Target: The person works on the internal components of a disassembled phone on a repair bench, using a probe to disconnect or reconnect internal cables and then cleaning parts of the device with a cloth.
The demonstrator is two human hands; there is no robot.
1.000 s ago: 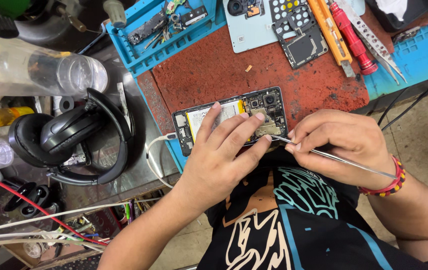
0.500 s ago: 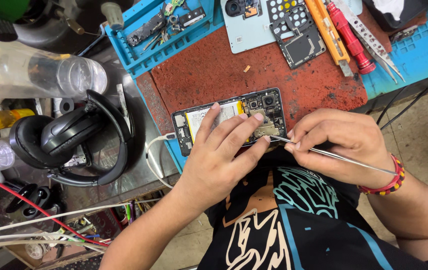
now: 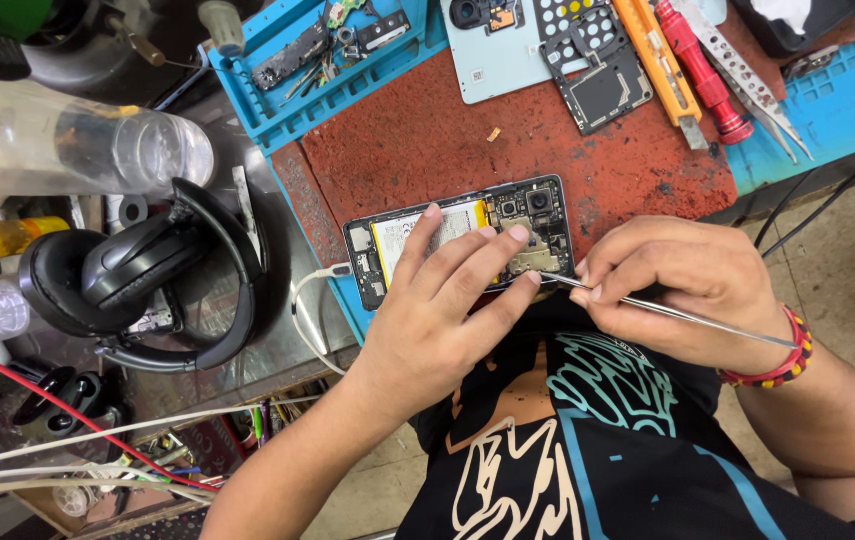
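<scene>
Little has shifted: left hand [image 3: 437,320] still lies spread on opened phone [image 3: 462,235], steadying it, right hand [image 3: 687,290] pinching tweezers [image 3: 667,310] at its board.

My left hand [image 3: 447,320] lies palm down, fingers spread and stretched forward, the fingertips [image 3: 518,233] pressing flat. Its forearm runs back toward the lower left, bare to the elbow. My right hand [image 3: 692,290] sits just beside it, curled into a loose fist, thumb and forefinger pinched together at the front in a pen-like grip. The knuckles face up. A red and yellow beaded band circles my right wrist, and that forearm bends away to the lower right.
</scene>
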